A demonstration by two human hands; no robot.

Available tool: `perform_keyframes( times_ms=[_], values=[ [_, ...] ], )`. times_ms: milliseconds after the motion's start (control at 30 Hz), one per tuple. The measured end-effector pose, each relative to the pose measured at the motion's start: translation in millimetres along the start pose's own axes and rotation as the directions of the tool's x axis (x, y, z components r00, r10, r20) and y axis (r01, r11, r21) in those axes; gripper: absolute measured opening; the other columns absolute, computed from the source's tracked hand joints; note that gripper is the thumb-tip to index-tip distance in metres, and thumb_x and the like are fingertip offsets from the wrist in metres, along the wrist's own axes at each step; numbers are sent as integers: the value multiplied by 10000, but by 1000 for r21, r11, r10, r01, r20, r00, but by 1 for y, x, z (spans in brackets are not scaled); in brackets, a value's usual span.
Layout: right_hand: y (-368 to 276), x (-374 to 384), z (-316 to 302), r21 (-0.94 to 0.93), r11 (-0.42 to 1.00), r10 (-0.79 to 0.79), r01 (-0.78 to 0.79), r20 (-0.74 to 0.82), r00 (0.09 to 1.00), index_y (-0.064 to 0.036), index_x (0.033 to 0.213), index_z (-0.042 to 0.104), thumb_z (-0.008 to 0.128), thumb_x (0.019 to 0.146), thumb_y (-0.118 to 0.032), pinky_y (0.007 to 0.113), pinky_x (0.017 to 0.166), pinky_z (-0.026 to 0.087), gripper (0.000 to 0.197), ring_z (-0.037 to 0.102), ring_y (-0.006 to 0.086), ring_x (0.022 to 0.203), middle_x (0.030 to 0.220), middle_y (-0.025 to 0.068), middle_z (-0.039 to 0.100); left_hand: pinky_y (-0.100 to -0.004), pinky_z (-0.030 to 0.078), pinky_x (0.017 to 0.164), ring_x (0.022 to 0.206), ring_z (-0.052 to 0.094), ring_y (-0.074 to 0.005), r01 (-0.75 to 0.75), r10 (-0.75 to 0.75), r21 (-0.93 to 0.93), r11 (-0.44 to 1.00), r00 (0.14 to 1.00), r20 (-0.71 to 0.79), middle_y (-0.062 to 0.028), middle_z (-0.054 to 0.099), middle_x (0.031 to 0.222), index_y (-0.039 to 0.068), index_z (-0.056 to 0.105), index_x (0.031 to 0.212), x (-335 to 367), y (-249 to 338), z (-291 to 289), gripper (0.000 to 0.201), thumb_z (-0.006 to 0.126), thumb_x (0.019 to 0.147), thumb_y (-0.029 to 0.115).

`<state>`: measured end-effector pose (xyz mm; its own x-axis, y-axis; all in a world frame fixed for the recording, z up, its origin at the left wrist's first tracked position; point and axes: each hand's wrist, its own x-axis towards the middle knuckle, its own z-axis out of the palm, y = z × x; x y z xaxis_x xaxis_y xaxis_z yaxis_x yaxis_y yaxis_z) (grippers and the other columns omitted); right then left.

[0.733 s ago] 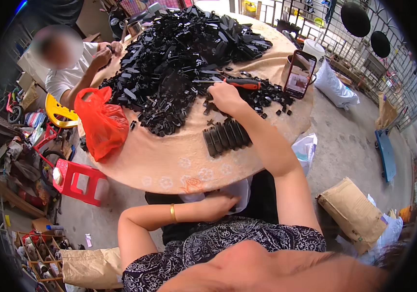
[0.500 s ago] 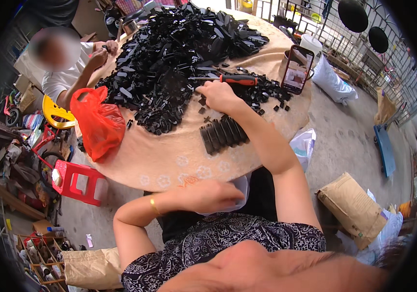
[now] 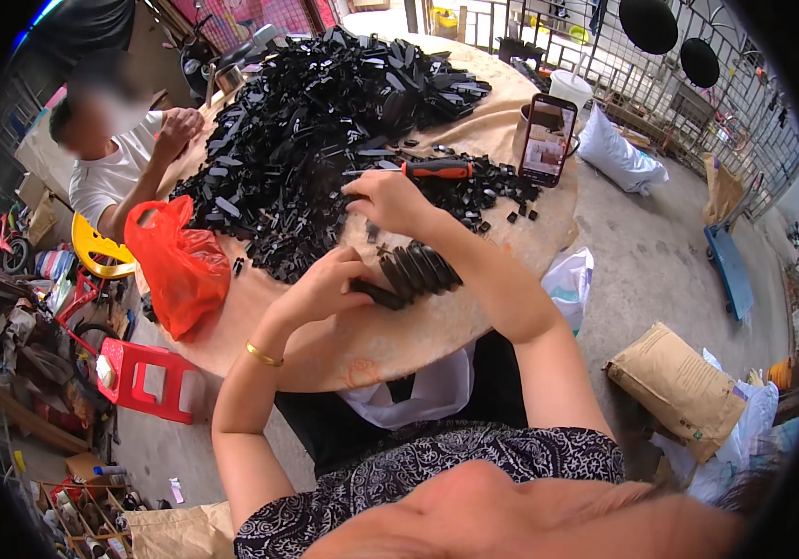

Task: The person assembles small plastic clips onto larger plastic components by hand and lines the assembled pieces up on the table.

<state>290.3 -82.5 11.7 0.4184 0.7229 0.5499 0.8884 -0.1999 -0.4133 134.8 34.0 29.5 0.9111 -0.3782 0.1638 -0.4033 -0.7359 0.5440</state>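
My left hand (image 3: 325, 287) has come to the near end of a row of long black plastic pieces (image 3: 425, 265) lying side by side on the cloth. Its thumb and fingers close on one long black piece (image 3: 377, 295) at the row's left end. Beyond the row, my right hand (image 3: 392, 201) reaches over the near edge of a big heap of black plastic parts (image 3: 325, 112). Its fingers are bent and pressed together; whatever is in them is hidden. Just past that hand lies a screwdriver (image 3: 438, 169) with a red and black handle.
A tan cloth (image 3: 315, 359) covers the round table. A phone (image 3: 548, 140) stands upright at right, by small black squares (image 3: 511, 197). A red plastic bag (image 3: 176, 270) is at left. Across the table sits another person (image 3: 115, 177). A red stool (image 3: 148, 380) stands below.
My left hand has risen from the white bag at my lap to the row and taken hold of its end piece. My right hand stays by the heap; the view has shifted slightly.
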Motion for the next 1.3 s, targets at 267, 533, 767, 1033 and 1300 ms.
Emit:
perform_keyframes(
  times_ms=[267,533,767,1033,1300],
  values=[
    [-53,-3,-5,416,904,-146,98,85,986,-2,1065,565,553,810,-80,329,695,458,267,578,303,825,912,175,583,-192,449,569,661,534,-72,143,-484,-734,664,831,-276,-17,540,729,-2,519,957,-23,-33,-26,244,626,738,0],
    [-57,-4,-8,461,874,-88,154,-163,983,23,1055,578,544,816,-90,260,598,455,267,574,184,663,767,127,591,-290,482,807,926,567,-149,-258,-425,-941,217,843,-329,-72,571,1016,9,491,1125,-16,-35,-13,274,471,905,172],
    [-66,-10,-4,376,913,-117,156,-124,985,0,1044,575,512,812,-95,335,591,463,258,561,284,653,755,141,566,-289,484,816,934,561,-129,-230,-458,-940,250,828,-324,-44,560,1021,14,435,1209,-14,-33,-6,340,458,913,180],
    [-63,-15,6,255,949,-198,184,32,980,9,883,541,531,777,-98,396,615,443,151,538,328,691,738,156,531,-152,383,618,734,454,-24,-82,-510,-733,675,666,-545,23,522,890,27,475,1169,-10,-31,6,278,437,908,115],
    [-62,-20,8,-35,956,-286,293,137,949,-5,735,495,540,777,-137,375,548,451,145,545,299,617,700,139,520,-163,360,621,705,420,-34,66,-517,-602,796,593,-618,27,518,832,4,542,1038,-6,-28,10,208,469,900,141]
  ],
)
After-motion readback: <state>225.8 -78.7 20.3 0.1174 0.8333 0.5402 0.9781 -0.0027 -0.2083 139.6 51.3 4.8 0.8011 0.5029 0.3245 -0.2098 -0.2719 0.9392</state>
